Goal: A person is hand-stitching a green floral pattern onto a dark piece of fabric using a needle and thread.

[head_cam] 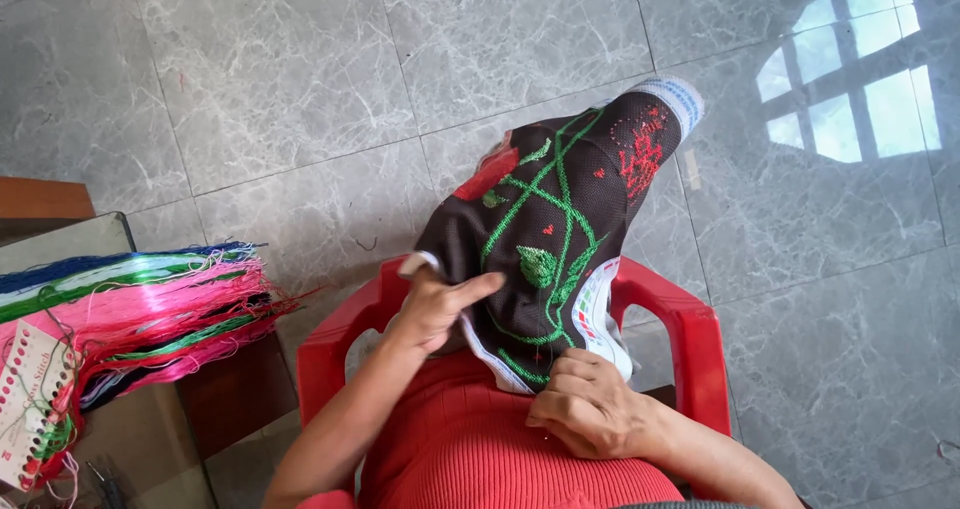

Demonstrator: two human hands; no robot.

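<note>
A dark brown embroidery cloth [560, 209] with green stems, green leaves and red flowers stitched on it lies over my lap and rises away from me. My left hand [440, 304] holds the cloth's near left edge, with the forefinger stretched across the fabric. My right hand [590, 409] is closed against the cloth's lower white border, fingers curled as if pinching something small; I cannot tell whether a needle is in it. I wear a red ribbed garment [490, 449].
I sit on a red plastic chair [690, 339] on a grey marble tile floor [300, 89]. To the left, a glass-topped table [110, 234] bears a bundle of pink, green, blue and black threads [150, 304] on a punched card organiser [30, 399].
</note>
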